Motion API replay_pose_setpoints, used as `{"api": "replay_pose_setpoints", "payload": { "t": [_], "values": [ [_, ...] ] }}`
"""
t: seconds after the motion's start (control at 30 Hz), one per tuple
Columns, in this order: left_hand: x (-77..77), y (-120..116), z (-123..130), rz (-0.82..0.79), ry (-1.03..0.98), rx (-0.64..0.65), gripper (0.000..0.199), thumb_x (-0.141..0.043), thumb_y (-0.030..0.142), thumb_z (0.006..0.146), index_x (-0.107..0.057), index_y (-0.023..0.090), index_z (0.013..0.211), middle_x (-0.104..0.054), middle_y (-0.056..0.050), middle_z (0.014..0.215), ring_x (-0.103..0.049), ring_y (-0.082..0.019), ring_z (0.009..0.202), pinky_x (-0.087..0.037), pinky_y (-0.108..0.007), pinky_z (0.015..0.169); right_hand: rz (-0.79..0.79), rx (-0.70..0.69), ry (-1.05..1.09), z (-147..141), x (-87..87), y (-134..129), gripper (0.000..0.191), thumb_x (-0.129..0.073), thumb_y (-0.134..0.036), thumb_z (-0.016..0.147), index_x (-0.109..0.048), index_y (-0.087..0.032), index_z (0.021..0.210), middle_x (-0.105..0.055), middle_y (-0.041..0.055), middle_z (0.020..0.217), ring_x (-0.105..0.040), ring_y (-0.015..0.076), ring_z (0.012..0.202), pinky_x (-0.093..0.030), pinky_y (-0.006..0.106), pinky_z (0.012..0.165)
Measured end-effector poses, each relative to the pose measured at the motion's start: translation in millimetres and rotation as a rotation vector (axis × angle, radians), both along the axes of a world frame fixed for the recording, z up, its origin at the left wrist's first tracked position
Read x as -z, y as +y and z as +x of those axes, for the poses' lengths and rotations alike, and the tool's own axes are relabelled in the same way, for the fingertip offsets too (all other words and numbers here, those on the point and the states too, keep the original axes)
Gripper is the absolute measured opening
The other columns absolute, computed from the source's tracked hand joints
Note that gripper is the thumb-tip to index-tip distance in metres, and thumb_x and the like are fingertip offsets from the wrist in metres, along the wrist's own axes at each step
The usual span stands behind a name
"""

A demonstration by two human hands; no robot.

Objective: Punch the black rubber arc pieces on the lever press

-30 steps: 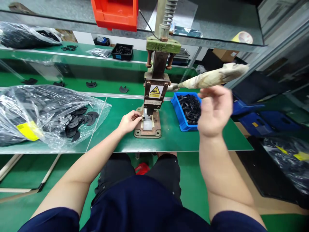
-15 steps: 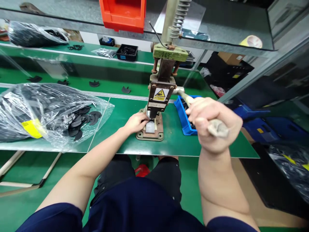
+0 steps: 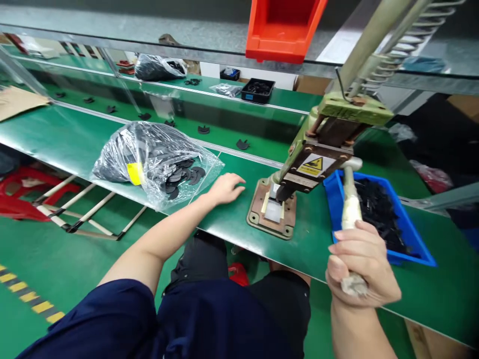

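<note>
My right hand (image 3: 364, 264) is wrapped round the lever handle (image 3: 351, 209) of a green hand press (image 3: 310, 164). Left of the press, my left hand (image 3: 227, 188) hovers over or rests on the green bench, thumb and fingers apart and nothing in them. The press ram comes down close to a metal base plate (image 3: 258, 217) with a pale block (image 3: 274, 211) on it. A small dark piece appears under the ram, partly hidden. Beyond my left hand lies a clear plastic bag (image 3: 149, 149) spilling black curved parts (image 3: 177, 175).
A blue bin (image 3: 415, 244) of black parts stands right of the press. Behind the bench, several black parts (image 3: 204, 129) lie spaced along a green strip. An orange bin (image 3: 279, 45) sits on the shelf above. A black tray (image 3: 258, 90) stands at the back.
My left hand has left the press base and moved left towards the bag, its fingers opening. My right hand still grips the lever, now lower. The view has swung left.
</note>
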State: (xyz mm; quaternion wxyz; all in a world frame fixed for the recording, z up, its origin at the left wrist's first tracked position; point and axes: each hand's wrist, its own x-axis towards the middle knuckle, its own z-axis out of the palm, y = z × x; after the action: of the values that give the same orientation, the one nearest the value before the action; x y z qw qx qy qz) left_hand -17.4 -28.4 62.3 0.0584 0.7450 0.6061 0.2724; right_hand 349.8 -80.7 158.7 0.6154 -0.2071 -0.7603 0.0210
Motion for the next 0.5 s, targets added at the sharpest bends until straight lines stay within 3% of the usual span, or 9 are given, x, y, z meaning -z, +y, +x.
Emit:
{"api": "replay_pose_setpoints", "payload": {
  "t": [0.13,0.23,0.37,0.5],
  "values": [
    [-5.3,-6,-107,-0.128,0.217,-0.351,0.041,-0.064,0.033,0.096,-0.074,0.016,0.132,-0.073,-0.018,0.134,-0.063,-0.036,0.128,-0.047,-0.049,0.111,0.017,0.027,0.041,-4,3.3,1,0.028,-0.07,-0.031,0.089,-0.057,-0.027,0.065,-0.066,-0.0036,0.067,-0.072,0.0212,0.074,-0.061,0.06,0.098],
    [-6.2,-2,-162,-0.319,0.286,-0.371,0.052,-0.074,0.034,0.086,-0.073,0.02,0.136,-0.071,-0.016,0.141,-0.06,-0.038,0.133,-0.046,-0.049,0.112,0.032,0.047,0.064,-4,5.2,2,0.029,-0.071,-0.032,0.089,-0.056,-0.028,0.064,-0.066,-0.0039,0.067,-0.072,0.0219,0.071,-0.062,0.059,0.096],
    [-1.1,7,-184,-0.403,0.303,-0.311,0.042,-0.07,0.036,0.087,-0.079,0.026,0.127,-0.075,-0.009,0.136,-0.066,-0.03,0.123,-0.048,-0.039,0.106,0.036,0.031,0.06,-3,4.3,3,0.029,-0.071,-0.031,0.089,-0.057,-0.027,0.064,-0.067,-0.0038,0.068,-0.072,0.0205,0.073,-0.061,0.057,0.098],
    [-1.8,11,-180,-0.314,0.334,-0.304,0.034,-0.058,0.032,0.096,-0.08,0.019,0.119,-0.077,-0.012,0.122,-0.068,-0.028,0.113,-0.047,-0.036,0.104,0.051,0.03,0.068,-5,3.1,4,0.029,-0.071,-0.029,0.087,-0.056,-0.026,0.064,-0.066,-0.0039,0.066,-0.071,0.0201,0.072,-0.061,0.056,0.098]
  ]
}}
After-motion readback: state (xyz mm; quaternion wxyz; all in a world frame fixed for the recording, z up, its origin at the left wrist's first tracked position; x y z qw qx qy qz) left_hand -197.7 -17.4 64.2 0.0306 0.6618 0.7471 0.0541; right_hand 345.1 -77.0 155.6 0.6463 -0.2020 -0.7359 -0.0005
